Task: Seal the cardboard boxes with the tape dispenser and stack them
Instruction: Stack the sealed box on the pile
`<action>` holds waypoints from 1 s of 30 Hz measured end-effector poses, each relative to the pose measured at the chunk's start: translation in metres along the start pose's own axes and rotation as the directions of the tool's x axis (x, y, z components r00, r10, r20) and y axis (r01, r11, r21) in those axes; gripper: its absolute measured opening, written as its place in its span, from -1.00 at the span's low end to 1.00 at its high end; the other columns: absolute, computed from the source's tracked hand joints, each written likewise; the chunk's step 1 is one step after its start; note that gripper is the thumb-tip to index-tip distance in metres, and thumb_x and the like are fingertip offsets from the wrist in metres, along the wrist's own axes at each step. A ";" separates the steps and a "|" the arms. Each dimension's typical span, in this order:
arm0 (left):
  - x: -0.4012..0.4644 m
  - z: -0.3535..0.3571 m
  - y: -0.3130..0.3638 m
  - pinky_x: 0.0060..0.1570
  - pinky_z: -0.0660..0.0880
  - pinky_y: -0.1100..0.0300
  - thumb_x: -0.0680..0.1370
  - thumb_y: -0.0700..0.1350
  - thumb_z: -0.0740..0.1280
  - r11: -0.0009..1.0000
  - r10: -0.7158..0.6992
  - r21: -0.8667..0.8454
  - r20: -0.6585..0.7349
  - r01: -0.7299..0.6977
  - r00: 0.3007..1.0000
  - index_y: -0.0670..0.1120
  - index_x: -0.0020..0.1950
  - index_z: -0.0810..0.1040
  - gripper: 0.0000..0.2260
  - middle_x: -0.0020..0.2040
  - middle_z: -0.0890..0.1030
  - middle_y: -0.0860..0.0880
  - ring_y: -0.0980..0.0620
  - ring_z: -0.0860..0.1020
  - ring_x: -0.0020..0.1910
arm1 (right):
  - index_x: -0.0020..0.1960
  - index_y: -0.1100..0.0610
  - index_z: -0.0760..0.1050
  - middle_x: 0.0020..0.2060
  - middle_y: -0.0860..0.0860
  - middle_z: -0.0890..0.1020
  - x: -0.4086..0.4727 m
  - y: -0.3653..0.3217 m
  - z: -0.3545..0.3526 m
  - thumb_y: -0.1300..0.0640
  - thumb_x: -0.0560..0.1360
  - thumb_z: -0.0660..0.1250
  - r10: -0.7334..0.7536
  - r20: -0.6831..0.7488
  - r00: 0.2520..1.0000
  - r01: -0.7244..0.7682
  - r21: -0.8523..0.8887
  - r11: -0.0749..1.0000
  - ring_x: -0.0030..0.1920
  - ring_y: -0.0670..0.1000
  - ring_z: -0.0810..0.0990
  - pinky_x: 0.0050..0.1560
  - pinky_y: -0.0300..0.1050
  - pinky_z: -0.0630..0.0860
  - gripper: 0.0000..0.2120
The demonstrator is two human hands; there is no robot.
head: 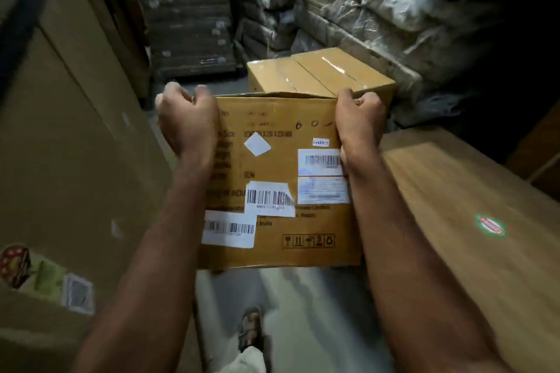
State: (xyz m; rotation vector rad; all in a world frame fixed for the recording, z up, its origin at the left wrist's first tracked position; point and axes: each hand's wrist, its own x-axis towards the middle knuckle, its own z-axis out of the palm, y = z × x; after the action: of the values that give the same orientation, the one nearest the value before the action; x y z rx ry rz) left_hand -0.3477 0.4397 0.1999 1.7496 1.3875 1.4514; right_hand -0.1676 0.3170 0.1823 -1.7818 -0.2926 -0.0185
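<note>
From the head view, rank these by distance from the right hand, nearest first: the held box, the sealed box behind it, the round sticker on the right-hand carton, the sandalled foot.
1. Held box: gripped at its upper right corner by the right hand.
2. Sealed box: just beyond the hand.
3. Round sticker: lower right, on the carton top.
4. Sandalled foot: on the floor, far below.

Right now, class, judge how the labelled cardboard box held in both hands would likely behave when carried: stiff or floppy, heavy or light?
The labelled cardboard box probably stays stiff: its faces look flat, though the top edge is slightly wavy. It seems fairly light, since the left hand and right hand hold it by the upper corners alone. Its glossy barcode labels may be slippery.
</note>
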 end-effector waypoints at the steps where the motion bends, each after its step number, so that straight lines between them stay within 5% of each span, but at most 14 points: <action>1: -0.012 -0.007 0.017 -0.25 0.20 0.32 0.58 -0.02 0.22 0.998 0.036 -0.044 -0.031 -0.038 0.999 -0.13 -0.11 0.40 -0.81 -0.04 0.46 -0.06 0.07 0.38 -0.17 | 0.00 0.12 0.54 -0.04 0.07 0.63 0.000 -0.012 -0.021 -0.13 0.50 0.23 -0.032 -0.048 0.998 0.033 0.023 0.999 -0.08 0.07 0.59 -0.21 -0.10 0.46 -0.67; 5: -0.049 -0.016 0.076 -0.27 0.31 0.45 0.56 -0.06 0.22 0.954 0.121 -0.268 -0.073 -0.136 0.990 -0.09 -0.20 0.35 -0.83 -0.09 0.46 -0.07 0.19 0.35 -0.30 | -0.22 0.04 0.39 -0.08 0.13 0.64 0.002 -0.050 -0.102 -0.17 0.40 0.19 -0.207 -0.278 0.938 0.208 -0.024 0.978 -0.04 0.16 0.60 -0.04 0.05 0.53 -0.73; 10: -0.083 0.017 0.120 -0.23 0.31 0.38 0.55 -0.13 0.22 0.828 0.212 -0.523 -0.039 -0.201 0.977 0.02 -0.28 0.26 -0.77 -0.21 0.39 0.02 0.20 0.32 -0.27 | -0.18 0.09 0.41 -0.08 0.07 0.56 0.001 -0.051 -0.179 -0.10 0.45 0.22 -0.321 -0.521 0.791 0.335 -0.069 0.939 -0.05 0.07 0.53 -0.11 -0.10 0.41 -0.75; 13: -0.113 0.053 0.137 -0.15 0.32 0.39 0.61 -0.13 0.18 0.809 0.279 -0.560 0.101 -0.177 0.955 -0.12 -0.17 0.35 -0.84 -0.15 0.37 0.01 0.18 0.33 -0.22 | -0.24 0.14 0.42 -0.17 0.11 0.54 0.008 -0.024 -0.213 -0.06 0.38 0.18 -0.337 -0.668 0.663 0.387 -0.079 0.919 -0.13 0.15 0.50 -0.16 0.07 0.45 -0.74; 17: -0.167 0.102 0.133 -0.06 0.40 0.18 0.65 -0.08 0.16 0.809 0.354 -0.581 0.357 -0.091 0.865 -0.06 -0.12 0.36 -0.85 -0.12 0.37 0.05 0.09 0.37 -0.13 | -0.24 0.19 0.38 -0.22 0.05 0.44 0.016 0.041 -0.248 0.03 0.43 0.20 -0.328 -0.730 0.600 0.363 -0.117 0.924 -0.20 0.12 0.43 -0.29 0.07 0.39 -0.78; 21: -0.218 0.149 0.082 -0.04 0.50 0.07 0.66 -0.01 0.18 0.878 0.314 -0.478 0.589 0.008 0.745 -0.07 -0.02 0.44 -0.84 -0.03 0.43 -0.01 0.12 0.43 -0.11 | -0.19 0.15 0.33 -0.17 0.05 0.40 0.020 0.121 -0.261 0.07 0.51 0.21 -0.336 -0.659 0.674 0.256 -0.218 0.942 -0.16 0.10 0.40 -0.23 -0.04 0.32 -0.83; 26: -0.259 0.199 0.030 0.08 0.56 -0.08 0.65 0.01 0.23 0.956 0.236 -0.292 0.760 -0.005 0.605 -0.04 0.06 0.43 -0.87 0.06 0.46 -0.04 -0.02 0.52 0.05 | -0.14 0.21 0.39 -0.13 0.12 0.45 0.009 0.220 -0.263 0.21 0.53 0.29 -0.154 -0.624 0.766 -0.032 -0.277 0.960 -0.08 0.19 0.46 -0.17 -0.02 0.35 -0.88; 30: -0.264 0.223 0.019 0.26 0.43 0.01 0.67 0.03 0.17 0.960 0.261 -0.268 0.769 -0.077 0.584 -0.03 0.39 0.41 -0.69 0.26 0.39 -0.07 0.00 0.43 0.20 | -0.05 0.24 0.46 -0.07 0.16 0.47 0.017 0.246 -0.255 0.11 0.61 0.28 -0.153 -0.571 0.806 -0.077 -0.359 0.930 -0.11 0.16 0.46 -0.19 -0.07 0.36 -0.81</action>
State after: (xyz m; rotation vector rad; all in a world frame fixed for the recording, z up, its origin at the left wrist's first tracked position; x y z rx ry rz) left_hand -0.1167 0.2476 0.0274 2.0372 0.5591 0.6383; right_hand -0.0631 0.0261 0.0093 -2.0364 0.1456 -0.6961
